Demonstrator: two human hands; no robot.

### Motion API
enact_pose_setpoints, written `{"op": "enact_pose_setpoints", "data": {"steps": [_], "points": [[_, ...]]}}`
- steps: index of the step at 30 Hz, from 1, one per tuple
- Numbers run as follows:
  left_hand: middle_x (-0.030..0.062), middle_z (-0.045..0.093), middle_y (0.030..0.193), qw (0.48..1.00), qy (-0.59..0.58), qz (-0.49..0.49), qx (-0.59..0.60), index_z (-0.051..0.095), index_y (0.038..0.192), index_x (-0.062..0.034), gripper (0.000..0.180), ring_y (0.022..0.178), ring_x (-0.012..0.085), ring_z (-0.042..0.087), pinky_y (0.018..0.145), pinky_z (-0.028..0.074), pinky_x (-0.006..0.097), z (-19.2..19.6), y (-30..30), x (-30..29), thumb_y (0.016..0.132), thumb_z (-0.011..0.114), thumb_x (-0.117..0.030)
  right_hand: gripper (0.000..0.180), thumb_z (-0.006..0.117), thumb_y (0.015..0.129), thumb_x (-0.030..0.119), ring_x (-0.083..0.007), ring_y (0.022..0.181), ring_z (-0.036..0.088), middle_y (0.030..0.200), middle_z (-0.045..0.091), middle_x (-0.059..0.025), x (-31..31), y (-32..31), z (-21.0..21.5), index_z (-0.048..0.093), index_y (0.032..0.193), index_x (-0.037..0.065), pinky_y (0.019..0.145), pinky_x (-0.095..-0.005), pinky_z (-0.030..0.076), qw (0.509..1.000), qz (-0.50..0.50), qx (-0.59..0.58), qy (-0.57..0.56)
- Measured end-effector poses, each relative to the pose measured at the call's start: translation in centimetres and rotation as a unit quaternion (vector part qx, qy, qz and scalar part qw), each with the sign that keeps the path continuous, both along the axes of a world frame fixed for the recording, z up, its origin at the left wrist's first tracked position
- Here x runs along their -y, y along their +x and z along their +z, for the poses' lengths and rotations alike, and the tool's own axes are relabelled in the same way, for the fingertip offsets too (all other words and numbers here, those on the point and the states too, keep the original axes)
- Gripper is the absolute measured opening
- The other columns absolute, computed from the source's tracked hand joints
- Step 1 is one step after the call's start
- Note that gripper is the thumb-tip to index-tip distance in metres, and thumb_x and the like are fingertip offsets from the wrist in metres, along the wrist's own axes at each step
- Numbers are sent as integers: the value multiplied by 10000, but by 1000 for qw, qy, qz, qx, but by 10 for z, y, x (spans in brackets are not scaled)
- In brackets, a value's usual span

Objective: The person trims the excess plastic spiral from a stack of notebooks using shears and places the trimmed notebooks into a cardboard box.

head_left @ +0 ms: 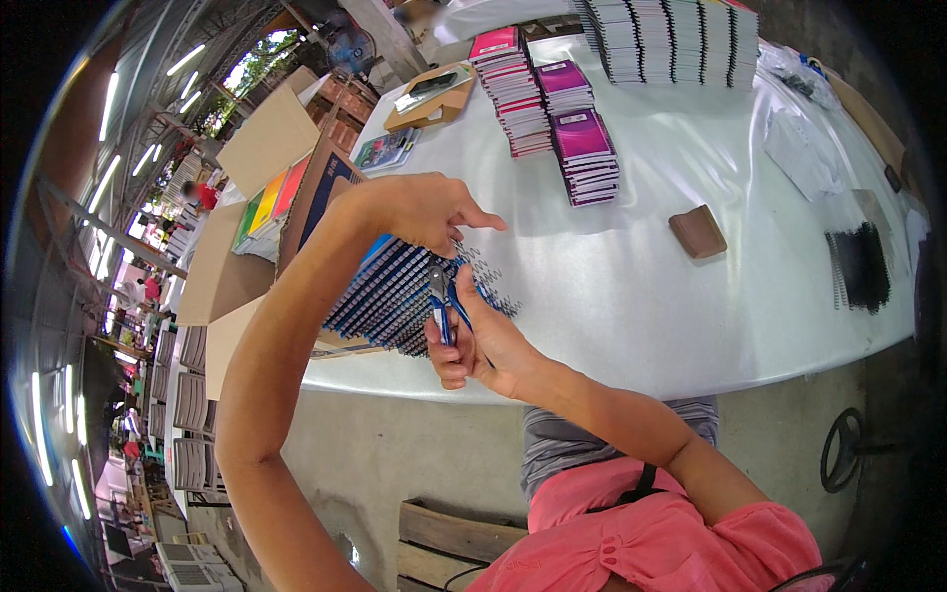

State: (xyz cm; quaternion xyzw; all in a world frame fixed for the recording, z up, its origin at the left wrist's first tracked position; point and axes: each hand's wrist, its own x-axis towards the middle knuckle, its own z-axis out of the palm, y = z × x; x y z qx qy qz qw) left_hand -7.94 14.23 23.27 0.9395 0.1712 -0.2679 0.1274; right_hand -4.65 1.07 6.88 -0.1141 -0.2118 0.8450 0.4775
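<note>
The right hand (473, 345) has its fingers wrapped around the blue grips of the pliers (439, 286), whose head points away from the body, toward the left fingers. Held this way, the grips seem set for a squeeze from the palm. The left hand (422, 210) arches just above the pliers' head, its index finger stretched to the right and the others curled; whether they pinch anything, I cannot tell. The notebooks (380, 301) lie beneath the left fingers and left of the right ones, spines up, probably so that the loose coil ends (501, 284) stick out to the right within reach.

Beyond the left fingertips stand purple books (582, 148); a brown block (697, 232) and black coils (860, 268) lie well to their right, likely parked clear of the work.

The left hand and forearm hide part of the notebooks and the carton (311, 192). The pliers' tip is lost among the coils, so contact is unclear.
</note>
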Motion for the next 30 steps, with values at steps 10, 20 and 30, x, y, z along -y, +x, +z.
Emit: {"op": "enact_pose_setpoints", "data": {"steps": [10, 20, 30], "points": [[172, 649, 1148, 1000, -24, -6, -11, 497, 1363, -253, 764, 1010, 260, 660, 881, 535, 339, -7, 3, -3, 690, 724, 28, 852, 217, 799, 817, -233, 679, 519, 729, 524, -85, 14, -5, 9, 556, 878, 40, 690, -383, 457, 994, -70, 72, -32], [185, 638, 1165, 996, 42, -26, -69, 499, 1363, -229, 731, 1027, 276, 654, 879, 533, 336, -6, 16, 9, 706, 681, 34, 803, 229, 807, 813, -187, 572, 434, 630, 426, -33, 7, 4, -2, 511, 808, 61, 554, -319, 372, 1000, -5, 0, -29], [191, 645, 1146, 997, 26, -24, -74, 499, 1365, -214, 743, 1027, 276, 650, 890, 524, 345, -16, 18, 0, 681, 656, 28, 842, 197, 824, 796, -226, 675, 527, 717, 526, -85, 15, 0, 3, 543, 895, 32, 671, -383, 465, 995, -70, 69, -35]]}}
